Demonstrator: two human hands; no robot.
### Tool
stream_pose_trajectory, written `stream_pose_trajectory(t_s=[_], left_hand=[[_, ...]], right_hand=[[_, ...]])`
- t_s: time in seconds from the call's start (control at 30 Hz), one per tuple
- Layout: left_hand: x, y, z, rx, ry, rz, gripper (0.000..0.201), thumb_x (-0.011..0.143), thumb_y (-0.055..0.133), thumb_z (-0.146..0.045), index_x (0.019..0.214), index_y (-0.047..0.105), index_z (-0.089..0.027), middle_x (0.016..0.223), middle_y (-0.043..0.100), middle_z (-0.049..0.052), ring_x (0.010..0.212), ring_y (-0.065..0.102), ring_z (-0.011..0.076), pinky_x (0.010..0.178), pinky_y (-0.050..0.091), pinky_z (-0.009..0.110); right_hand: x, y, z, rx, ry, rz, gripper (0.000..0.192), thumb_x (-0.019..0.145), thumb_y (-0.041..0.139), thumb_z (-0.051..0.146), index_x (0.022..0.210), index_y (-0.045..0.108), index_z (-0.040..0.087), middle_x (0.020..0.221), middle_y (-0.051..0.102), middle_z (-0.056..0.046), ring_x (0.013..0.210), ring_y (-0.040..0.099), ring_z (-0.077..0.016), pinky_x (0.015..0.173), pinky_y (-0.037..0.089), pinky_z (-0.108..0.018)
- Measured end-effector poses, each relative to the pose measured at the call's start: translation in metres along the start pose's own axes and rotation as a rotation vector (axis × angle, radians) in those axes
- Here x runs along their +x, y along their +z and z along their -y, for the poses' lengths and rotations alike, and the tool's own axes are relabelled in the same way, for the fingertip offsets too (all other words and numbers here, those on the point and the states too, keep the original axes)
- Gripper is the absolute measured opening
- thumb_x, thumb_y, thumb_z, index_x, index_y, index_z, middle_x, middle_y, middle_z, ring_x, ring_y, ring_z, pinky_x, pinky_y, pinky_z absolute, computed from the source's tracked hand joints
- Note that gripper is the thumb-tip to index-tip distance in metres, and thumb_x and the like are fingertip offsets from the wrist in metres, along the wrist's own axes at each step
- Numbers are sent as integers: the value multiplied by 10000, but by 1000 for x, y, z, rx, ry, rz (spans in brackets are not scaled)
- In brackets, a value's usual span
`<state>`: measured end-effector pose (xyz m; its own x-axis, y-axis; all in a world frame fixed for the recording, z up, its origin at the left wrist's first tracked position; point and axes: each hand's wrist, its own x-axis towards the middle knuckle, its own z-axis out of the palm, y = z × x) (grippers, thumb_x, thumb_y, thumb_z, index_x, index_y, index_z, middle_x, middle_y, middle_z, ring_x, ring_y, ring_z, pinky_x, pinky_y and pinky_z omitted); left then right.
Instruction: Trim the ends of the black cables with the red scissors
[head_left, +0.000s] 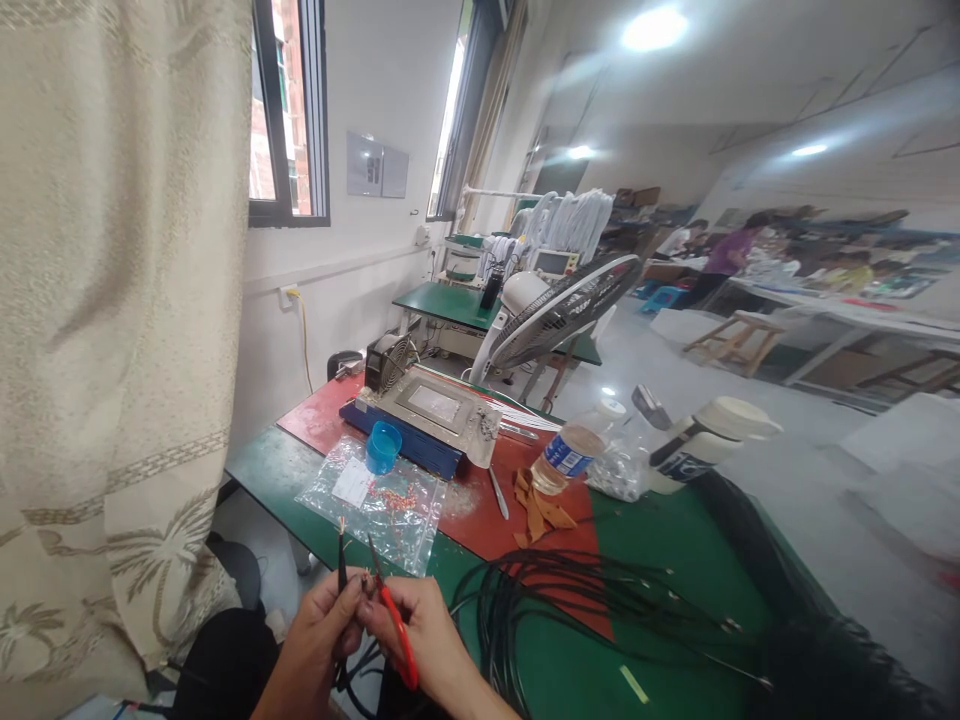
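My left hand (328, 612) is closed round a black cable (342, 560), whose stripped end with thin bare wires points up. Against it, my right hand (420, 618) grips scissors with red handles (399, 635), their narrow blades pointing up beside the cable. The fingertips of both hands meet, and what lies between them is too small to make out. Just beyond the hands, a clear plastic bag (420, 545) lies on the table with many tiny orange-red pieces (394, 500) on it. A blue round cup (383, 447) stands on the bag's far part.
A blue-based soldering machine (442, 455) with a small fan stands behind the bag. A bundle of black cables (517, 610) lies at the right. Nearby are a bottle (570, 450), brown scraps (540, 510), a white container (709, 435) and a tilted fan (562, 310). People work farther back.
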<state>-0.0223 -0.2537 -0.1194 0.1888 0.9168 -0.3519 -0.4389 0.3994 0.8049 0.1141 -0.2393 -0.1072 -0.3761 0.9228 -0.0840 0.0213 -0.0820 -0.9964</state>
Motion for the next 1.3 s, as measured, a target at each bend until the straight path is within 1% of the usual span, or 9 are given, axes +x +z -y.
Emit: stream_pose_trajectory(t_s=[0.1,0.2,0.33,0.5,0.63,0.93,1.07,1.17,1.3], left_hand=[[0,0,0,44,11,-9,208,769,555,-367,764,589,-162,566,402,-52,474,258,29,454,209,171],[1,4,-1,87,29,5,203,770,556,-362,760,586,-162,602,432,-42,489,278,27,461,212,169],[1,8,-2,86,29,6,209,749,582,-370,725,591,-162,568,414,-51,473,267,24,457,228,162],[0,7,-2,-21,-10,-20,195,712,631,-363,751,610,-173,548,412,-60,445,243,14,437,227,153],[-2,8,-4,-88,-38,-32,234,662,679,-371,703,600,-154,552,412,-54,466,281,17,449,236,145],[-3,11,-5,-33,-33,36,297,685,639,-420,654,562,-134,494,366,-67,430,225,14,429,150,172],[-3,9,-5,-47,-37,-34,278,661,669,-407,720,596,-144,520,419,-61,428,272,11,427,181,167],[-2,11,-8,-85,-23,-83,295,616,711,-396,754,628,-149,544,475,-48,447,357,24,433,256,162],[-1,12,-12,-264,-65,-72,214,606,740,-281,758,656,-155,671,580,-8,651,529,84,639,445,209]], right_hand=[[0,1,1,167,106,-5,504,704,563,612,580,559,123,382,434,51,293,339,-36,303,229,-155],[1,0,4,246,130,-42,517,707,554,619,542,524,130,355,428,51,266,332,-32,283,216,-147],[3,-1,6,250,130,-24,510,694,582,605,546,545,118,359,433,49,268,338,-30,277,223,-140],[0,1,3,233,115,2,478,667,630,578,580,565,112,384,441,48,287,343,-29,288,232,-143],[-1,2,0,297,118,18,492,713,576,589,590,569,113,375,435,48,281,338,-29,287,226,-146],[2,0,8,294,100,22,495,687,609,582,546,564,110,375,437,43,279,340,-29,286,216,-150],[4,0,6,293,110,-26,500,714,561,605,542,513,138,360,415,54,280,329,-34,296,204,-155],[3,-1,-1,196,83,-93,475,704,575,598,560,516,149,382,421,50,311,343,-51,329,229,-174],[-2,-7,-8,-223,-221,-271,299,686,675,455,632,622,166,565,558,-17,530,485,-120,505,350,-225]])
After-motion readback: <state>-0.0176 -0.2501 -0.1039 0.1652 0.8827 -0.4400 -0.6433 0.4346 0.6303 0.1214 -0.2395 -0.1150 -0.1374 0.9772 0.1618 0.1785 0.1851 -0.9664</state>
